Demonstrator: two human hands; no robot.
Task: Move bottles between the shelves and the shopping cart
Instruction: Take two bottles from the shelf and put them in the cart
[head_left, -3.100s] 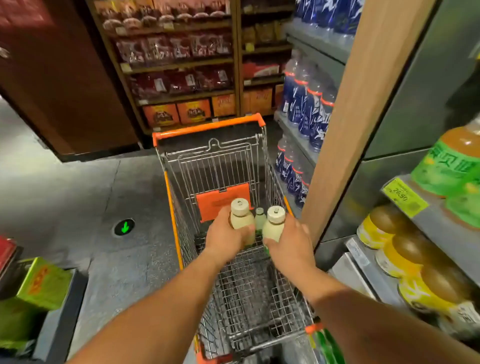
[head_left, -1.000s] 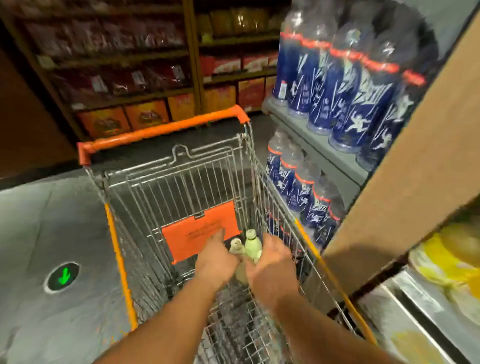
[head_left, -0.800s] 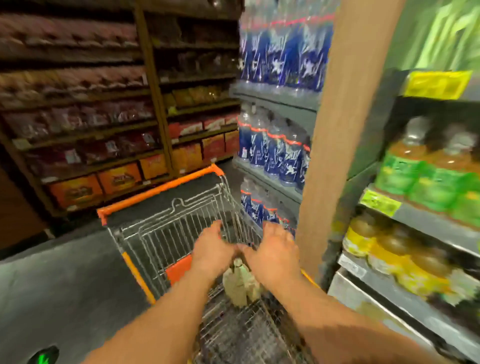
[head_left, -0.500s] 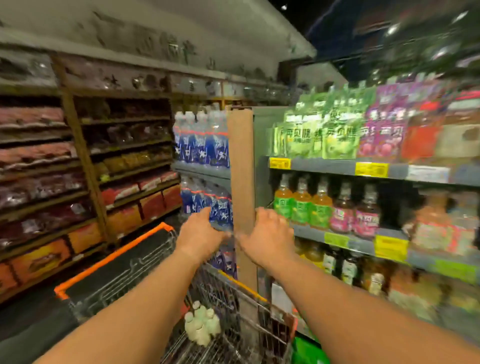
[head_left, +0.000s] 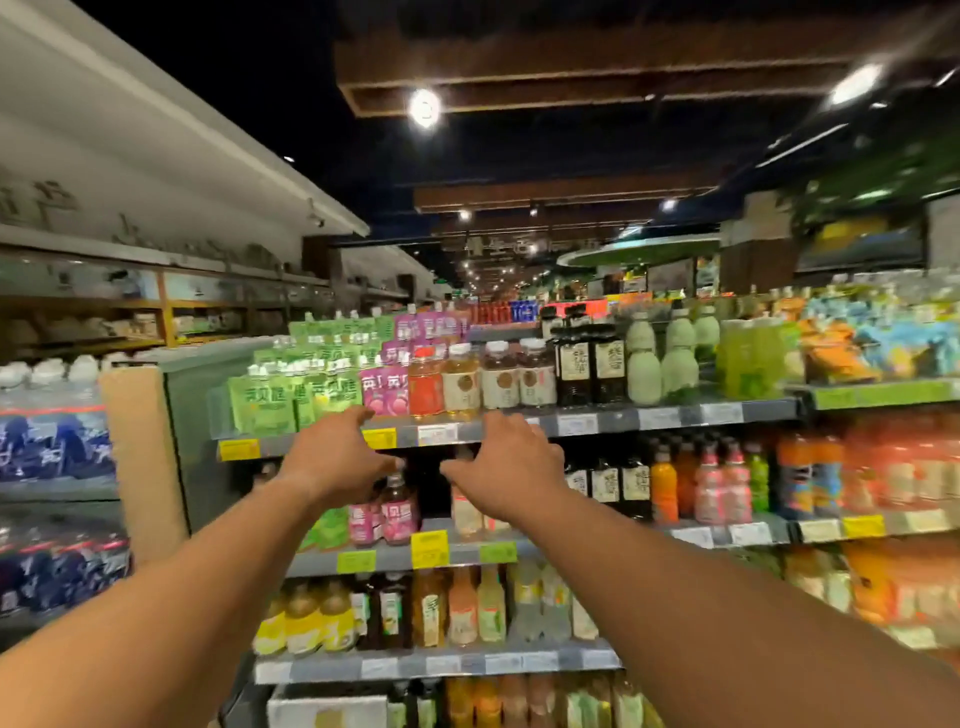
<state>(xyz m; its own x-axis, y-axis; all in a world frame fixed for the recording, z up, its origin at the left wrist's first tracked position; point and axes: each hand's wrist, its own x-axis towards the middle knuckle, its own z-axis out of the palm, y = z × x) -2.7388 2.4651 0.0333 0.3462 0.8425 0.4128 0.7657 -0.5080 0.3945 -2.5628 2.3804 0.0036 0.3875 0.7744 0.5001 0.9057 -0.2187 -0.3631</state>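
Hands, left hand (head_left: 337, 457) and right hand (head_left: 511, 475), reach toward shelf (head_left: 597, 423) bottles (head_left: 498, 384), fingers spread, holding nothing.

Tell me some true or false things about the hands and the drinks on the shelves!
1. Both hands are empty. True: the left hand and the right hand reach toward the shelves with fingers spread and hold nothing.
2. The green pouches stand on the top shelf. True.
3. The right hand grips a dark bottle. False: the dark bottles stand untouched on the top shelf.
4. The cart is in front of the hands. False: no cart is in view.
5. The pale green bottles stand left of the green pouches. False: they stand to the right.
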